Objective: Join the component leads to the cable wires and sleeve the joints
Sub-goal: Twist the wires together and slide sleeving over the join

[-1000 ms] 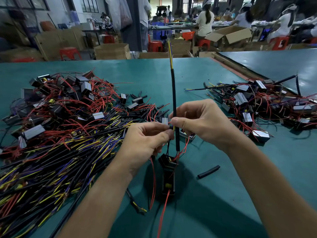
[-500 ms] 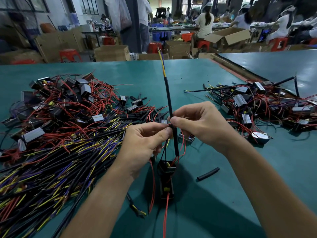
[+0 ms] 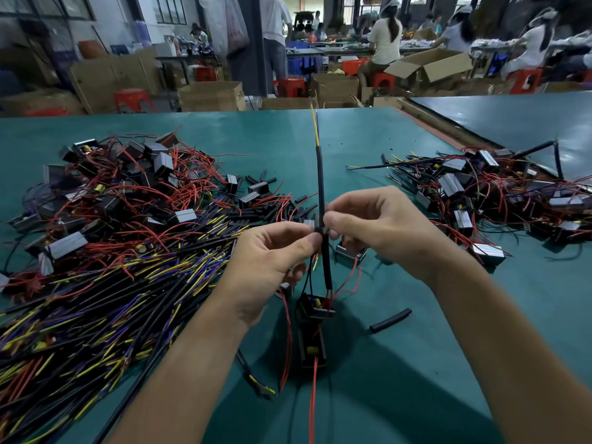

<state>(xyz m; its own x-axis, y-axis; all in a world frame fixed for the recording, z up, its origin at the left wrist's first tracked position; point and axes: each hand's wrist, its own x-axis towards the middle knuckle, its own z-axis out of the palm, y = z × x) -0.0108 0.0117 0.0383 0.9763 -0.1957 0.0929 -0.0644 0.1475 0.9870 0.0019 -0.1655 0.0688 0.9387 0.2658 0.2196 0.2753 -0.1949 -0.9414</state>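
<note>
Both hands: left hand (image 3: 272,261) and right hand (image 3: 378,229) pinch the upright black cable (image 3: 320,174); their fingertips hide the joint.
Below hands: black component (image 3: 315,307).
Left of left hand: cable heap (image 3: 96,299).
Right of right hand: wired pile (image 3: 496,200).
Under right wrist: loose sleeve (image 3: 390,320).

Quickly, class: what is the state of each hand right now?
Left hand: closed, pinching the upright black cable.
Right hand: closed, pinching the same cable at the same spot.

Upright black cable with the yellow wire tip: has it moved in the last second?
Yes. The upright black cable sank: its yellow wire tip stood well above the green table's far edge; now it barely clears it.
</note>
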